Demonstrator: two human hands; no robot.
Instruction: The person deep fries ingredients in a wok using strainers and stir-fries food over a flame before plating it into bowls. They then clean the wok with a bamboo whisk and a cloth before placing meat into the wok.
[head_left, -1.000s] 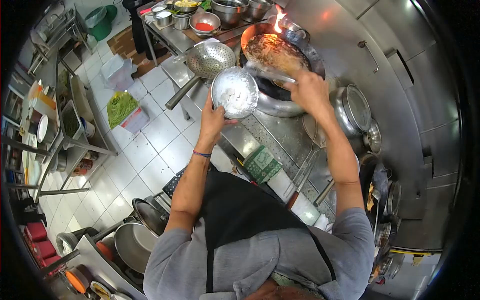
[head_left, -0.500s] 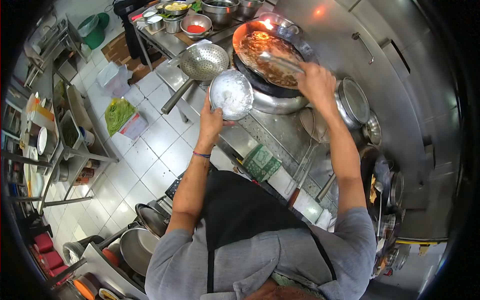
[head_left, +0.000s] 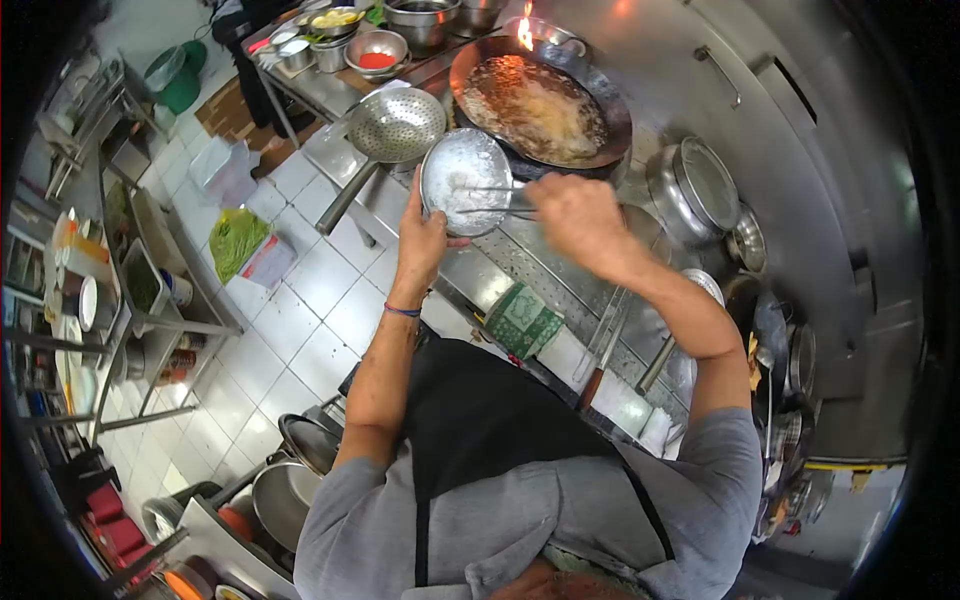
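Observation:
My left hand [head_left: 424, 238] grips a round metal bowl [head_left: 436, 160] by its near left side. White powder or batter coats the inside of the bowl, with a paler lump in it. In my right hand [head_left: 578, 222] are metal tongs [head_left: 522, 211], whose two thin arms reach over the bowl's middle, a little apart. Whether the tips touch the powder I cannot tell. Beyond the bowl, a large wok [head_left: 617, 120] holds brown, bubbling oil with a pale foaming patch, and a flame [head_left: 525, 28] rises behind it.
A perforated metal strainer [head_left: 398, 125] with a long handle lies left of the wok. Metal bowls, one with red contents [head_left: 377, 60], stand on the far counter. Stacked pots [head_left: 700, 185] sit right of the wok. A green cloth [head_left: 523, 320] lies on the near counter edge.
My right hand has moved from over the wok down and left to the bowl, bringing the tongs with it. A pale foaming patch now shows in the oil. The bowl has barely moved.

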